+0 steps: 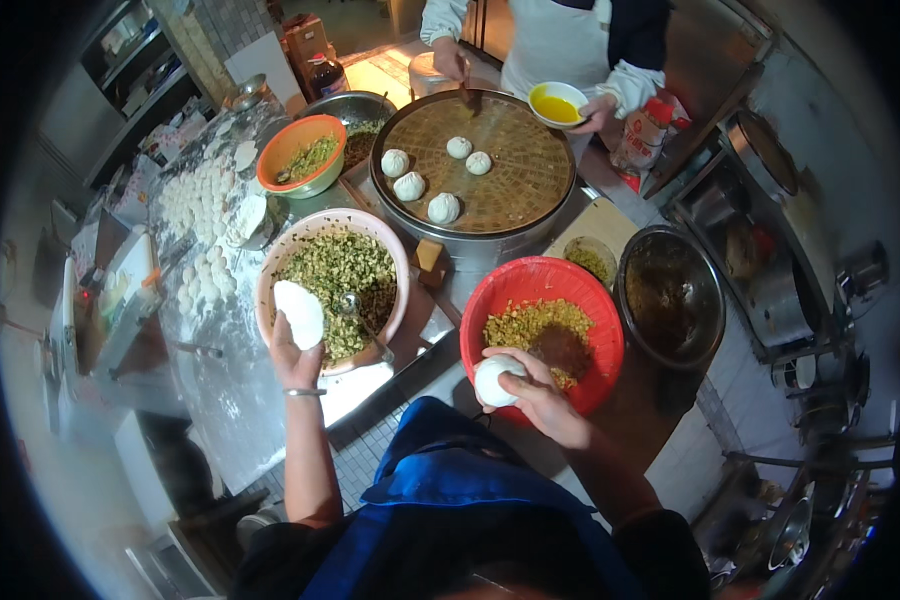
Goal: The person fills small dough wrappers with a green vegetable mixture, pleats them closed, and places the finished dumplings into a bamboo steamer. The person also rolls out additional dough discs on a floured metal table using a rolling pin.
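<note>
A flat white dough wrapper lies on the fingers of my left hand, over the near left rim of a pink bowl of chopped green filling with a metal spoon in it. Round white dough, a closed bun by its look, is in my right hand, above the near left edge of a red plastic basin. Yellow chopped filling and a brown mass fill that basin's bottom. Several pleated buns sit on the round steamer tray beyond the bowls.
Across the tray a co-worker in a white apron holds a bowl of yellow liquid and a brush-like tool on the tray. Dough pieces lie on the floured table at left. An orange-rimmed bowl and a steel bowl flank the tray.
</note>
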`<move>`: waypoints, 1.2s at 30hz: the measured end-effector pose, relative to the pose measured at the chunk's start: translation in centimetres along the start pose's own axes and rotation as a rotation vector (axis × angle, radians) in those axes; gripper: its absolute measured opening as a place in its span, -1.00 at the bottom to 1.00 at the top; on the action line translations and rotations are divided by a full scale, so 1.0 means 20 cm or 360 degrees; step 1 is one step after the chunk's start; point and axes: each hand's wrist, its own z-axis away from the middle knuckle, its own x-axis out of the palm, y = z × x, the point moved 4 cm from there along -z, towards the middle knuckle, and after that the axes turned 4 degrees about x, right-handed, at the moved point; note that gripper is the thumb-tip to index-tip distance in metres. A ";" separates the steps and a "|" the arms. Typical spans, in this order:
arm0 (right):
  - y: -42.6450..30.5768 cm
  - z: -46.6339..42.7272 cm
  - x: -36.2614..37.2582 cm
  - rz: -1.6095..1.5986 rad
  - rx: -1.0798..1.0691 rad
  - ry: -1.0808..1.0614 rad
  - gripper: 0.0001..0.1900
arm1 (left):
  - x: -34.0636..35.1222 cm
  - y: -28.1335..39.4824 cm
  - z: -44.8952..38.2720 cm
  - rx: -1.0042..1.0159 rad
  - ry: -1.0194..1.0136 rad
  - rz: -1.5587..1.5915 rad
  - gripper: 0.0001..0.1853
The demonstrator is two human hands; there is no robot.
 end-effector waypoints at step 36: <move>0.04 -1.07 0.60 0.0149 0.0035 0.0169 -0.43 | -0.23 0.21 -1.01 -0.0533 -0.0068 0.0116 -0.64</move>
